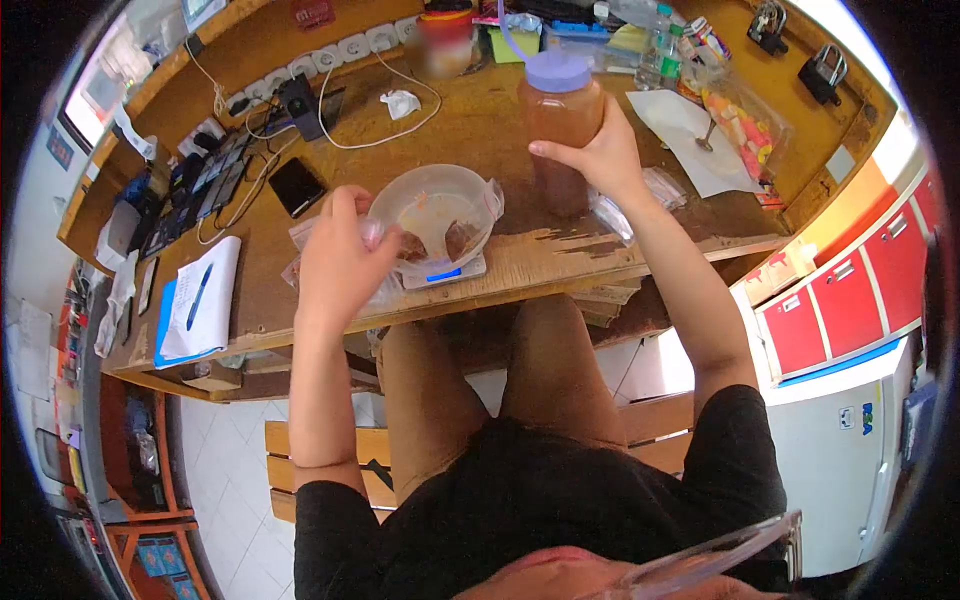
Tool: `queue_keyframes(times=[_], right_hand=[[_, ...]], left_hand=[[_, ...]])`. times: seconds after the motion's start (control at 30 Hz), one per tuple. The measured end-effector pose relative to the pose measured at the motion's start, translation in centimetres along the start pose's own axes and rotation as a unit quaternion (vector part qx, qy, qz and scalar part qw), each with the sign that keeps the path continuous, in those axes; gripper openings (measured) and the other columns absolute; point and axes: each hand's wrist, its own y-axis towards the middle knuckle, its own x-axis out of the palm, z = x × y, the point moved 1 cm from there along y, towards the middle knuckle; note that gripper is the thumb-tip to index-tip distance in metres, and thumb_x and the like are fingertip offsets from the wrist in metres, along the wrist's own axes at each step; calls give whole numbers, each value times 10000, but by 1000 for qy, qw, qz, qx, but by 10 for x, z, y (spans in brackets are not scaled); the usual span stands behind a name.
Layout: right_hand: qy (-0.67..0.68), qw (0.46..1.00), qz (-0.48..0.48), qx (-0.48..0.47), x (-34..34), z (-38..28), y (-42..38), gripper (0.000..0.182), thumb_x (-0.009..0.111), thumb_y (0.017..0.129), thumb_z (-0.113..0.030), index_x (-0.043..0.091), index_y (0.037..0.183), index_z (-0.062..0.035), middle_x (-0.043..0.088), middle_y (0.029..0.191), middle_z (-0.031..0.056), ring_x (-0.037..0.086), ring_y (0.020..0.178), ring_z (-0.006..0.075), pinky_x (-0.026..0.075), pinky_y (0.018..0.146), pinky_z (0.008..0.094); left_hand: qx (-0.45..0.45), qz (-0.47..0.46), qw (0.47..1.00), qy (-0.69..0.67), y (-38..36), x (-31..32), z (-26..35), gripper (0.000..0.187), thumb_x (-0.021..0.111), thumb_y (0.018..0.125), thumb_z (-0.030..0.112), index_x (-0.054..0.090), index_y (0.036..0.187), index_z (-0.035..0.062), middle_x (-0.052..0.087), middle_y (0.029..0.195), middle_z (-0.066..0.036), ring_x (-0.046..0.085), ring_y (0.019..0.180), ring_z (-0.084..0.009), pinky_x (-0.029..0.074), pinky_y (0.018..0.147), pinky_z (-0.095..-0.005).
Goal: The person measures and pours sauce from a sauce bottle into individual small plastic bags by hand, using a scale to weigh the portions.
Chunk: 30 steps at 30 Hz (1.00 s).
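At frame centre, a clear bowl [436, 215] sits on a scale [443, 272], steadied by left hand [340, 262] fingers closed on its rim; upper centre, a lidded jar [560, 130] is kept upright on the tabletop [480, 125], gripped by the right hand [598, 152].

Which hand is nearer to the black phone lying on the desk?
Left. The left hand sits at the clear bowl, just beside the black phone. The right hand grips the jar, farther across the desk.

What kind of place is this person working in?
Probably a small shop counter or stall. The right hand holds a big lidded jar, the left hand rests by a plastic bowl on a digital scale, and padlocks hang nearby.
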Motion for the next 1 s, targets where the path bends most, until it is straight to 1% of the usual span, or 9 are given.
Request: queue_keyframes(times=[0.03,0.17,0.27,0.43,0.53,0.6,0.67,0.87,1.0], right_hand=[[13,1000,6,16,0,3,-1,887,893,541,-396,472,1190,38,586,1156,179,573,1091,272,446,938,382],[58,997,19,51,-1,24,0,920,892,528,-426,460,1185,53,578,1162,204,571,1100,293,453,935,390],[74,996,17,49,-2,34,1,928,890,536,-427,448,1198,49,573,1171,202,570,1100,290,453,936,391],[79,996,21,19,-4,24,-5,937,896,532,-415,441,1209,45,571,1169,195,570,1094,283,449,938,391],[33,999,4,-10,-8,-9,-16,917,896,533,-366,435,1220,31,541,1185,189,526,1126,310,418,965,410],[-136,980,-1,-144,-5,-26,-23,896,886,554,-316,424,1245,17,516,1207,184,481,1156,340,384,991,433],[-147,978,-24,-145,-7,-35,-23,875,875,537,-274,435,1236,16,485,1211,193,442,1148,369,372,976,457],[-269,923,-23,-272,-15,-50,-18,822,820,519,-159,458,1249,-53,492,1198,93,457,1110,294,342,968,465],[-322,882,0,-343,-16,-52,-11,619,683,638,-105,493,1226,-82,508,1173,58,468,1111,254,330,981,481]], left_hand=[[30,40,994,95,-4,-4,11,406,702,751,178,522,1076,13,579,1101,-186,549,1047,-353,433,892,-397],[113,37,989,88,-8,1,50,465,721,739,199,513,1111,12,574,1138,-186,545,1081,-356,427,915,-406],[155,-87,984,-21,13,28,56,624,757,714,250,480,1220,14,555,1208,-190,529,1131,-354,414,955,-390],[71,-269,958,-66,45,64,42,888,808,646,320,374,1331,-41,578,1170,-262,550,1109,-383,440,938,-403],[53,-258,962,-73,45,67,36,837,811,645,293,418,1313,-25,609,1119,-247,585,1058,-358,455,908,-391],[47,-224,967,-110,46,63,31,779,810,647,276,462,1277,-24,618,1108,-235,595,1044,-340,460,895,-380],[39,-191,970,-145,43,56,28,722,810,650,260,507,1242,-22,626,1096,-223,604,1030,-321,464,882,-369],[52,-119,960,-247,39,46,22,583,805,664,209,587,1151,-26,650,1045,-166,611,1002,-277,462,872,-352],[70,-67,957,-274,37,43,23,566,787,688,139,568,1184,-27,650,1003,-115,604,959,-212,454,871,-321]])
